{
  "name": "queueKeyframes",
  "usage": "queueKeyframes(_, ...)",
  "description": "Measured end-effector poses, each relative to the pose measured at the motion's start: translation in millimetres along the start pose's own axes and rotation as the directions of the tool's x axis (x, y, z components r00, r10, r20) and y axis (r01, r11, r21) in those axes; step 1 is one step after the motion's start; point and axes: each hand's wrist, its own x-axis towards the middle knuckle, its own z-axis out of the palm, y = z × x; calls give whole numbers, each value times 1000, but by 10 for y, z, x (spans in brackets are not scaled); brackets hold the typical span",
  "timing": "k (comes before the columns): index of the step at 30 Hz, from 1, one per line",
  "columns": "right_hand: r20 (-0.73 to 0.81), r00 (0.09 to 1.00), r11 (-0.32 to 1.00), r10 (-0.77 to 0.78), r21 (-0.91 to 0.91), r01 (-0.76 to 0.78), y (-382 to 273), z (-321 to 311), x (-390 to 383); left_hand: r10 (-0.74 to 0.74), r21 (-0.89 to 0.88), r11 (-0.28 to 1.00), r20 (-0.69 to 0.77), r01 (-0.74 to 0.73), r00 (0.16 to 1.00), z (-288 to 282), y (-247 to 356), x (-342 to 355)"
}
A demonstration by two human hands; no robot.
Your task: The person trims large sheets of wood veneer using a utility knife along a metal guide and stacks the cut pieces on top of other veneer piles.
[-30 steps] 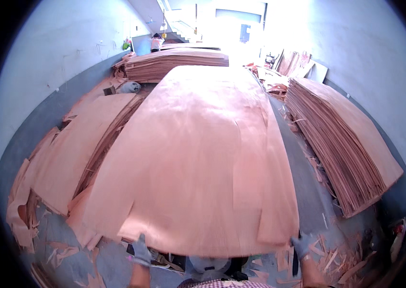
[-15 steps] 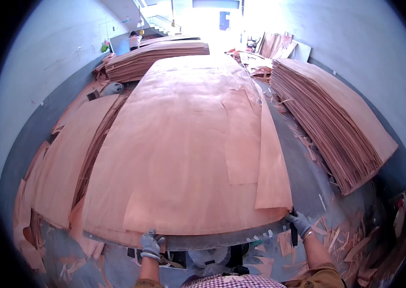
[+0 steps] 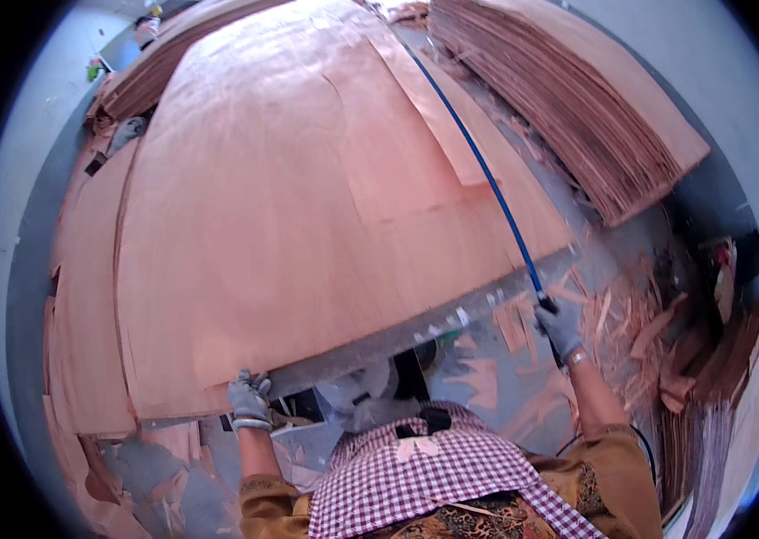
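A wide reddish wood veneer sheet point(image 3: 245, 225) lies flat before me on a grey worktable point(image 3: 357, 346). My gloved left hand point(image 3: 250, 398) is at its near edge, left of the middle, with fingers closed on the edge. In my gloved right hand point(image 3: 561, 325), past the near right edge, is the black handle of a long thin blue rod point(image 3: 496, 193). The rod slants away over the right side of the sheet. A narrow veneer strip point(image 3: 424, 103) and a patch-like veneer piece point(image 3: 388, 162) lie on the sheet, left of the rod.
At the far right stands a tall veneer stack point(image 3: 568, 99). Another stack point(image 3: 83, 296) borders the sheet on the left. Torn veneer scraps point(image 3: 622, 314) litter the floor at right, with upright veneer sheets point(image 3: 721, 431) at the near right. A person point(image 3: 146, 31) is at the far left.
My view has tilted down. The blue rod now stretches over the sheet from my right hand. The narrow strip's near end is farther from the table's near edge. My left hand remains at the edge.
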Motion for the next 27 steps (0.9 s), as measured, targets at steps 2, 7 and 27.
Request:
queueKeyframes(2,52,999,996,15,88,-20,-246,209,40,-28,61,998,-2,28,1000,-16,73,-138)
queueKeyframes(7,124,965,931,-230,-260,255,-530,505,436,-3,111,994,-5,4,1000,32,83,-211)
queueKeyframes(27,554,821,985,137,11,-172,-322,1049,-227,81,-47,995,-89,-85,993,-55,76,-939)
